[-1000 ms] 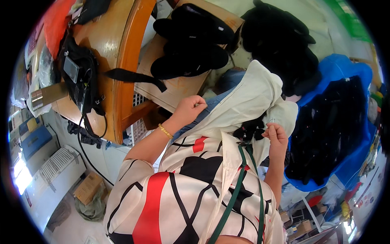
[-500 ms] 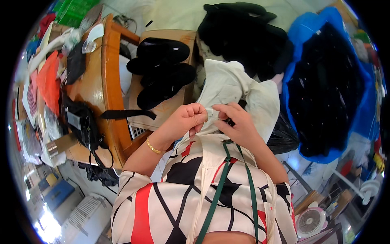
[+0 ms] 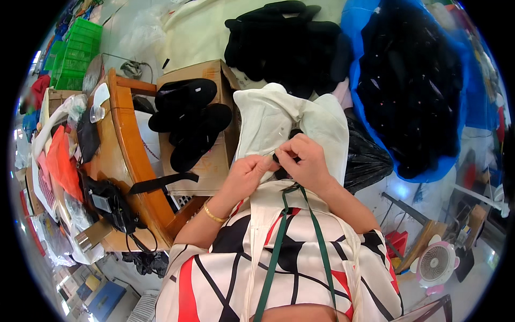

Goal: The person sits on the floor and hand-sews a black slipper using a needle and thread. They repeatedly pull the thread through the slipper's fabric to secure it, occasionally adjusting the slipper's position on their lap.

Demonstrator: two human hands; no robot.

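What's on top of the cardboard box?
Black shoes lie on the box, some with small pale patches. Whatever is right under the shoes, or inside the box, is covered, so I can't tell.

Green crate [image 3: 80, 53] at upper left, black bag [image 3: 119, 210] on a wooden table [image 3: 113, 155], pink-and-white fan [image 3: 435, 263] at lower right.

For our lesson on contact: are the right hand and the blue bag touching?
Apart: the head view shows white cloth and black plastic between right hand and blue bag.
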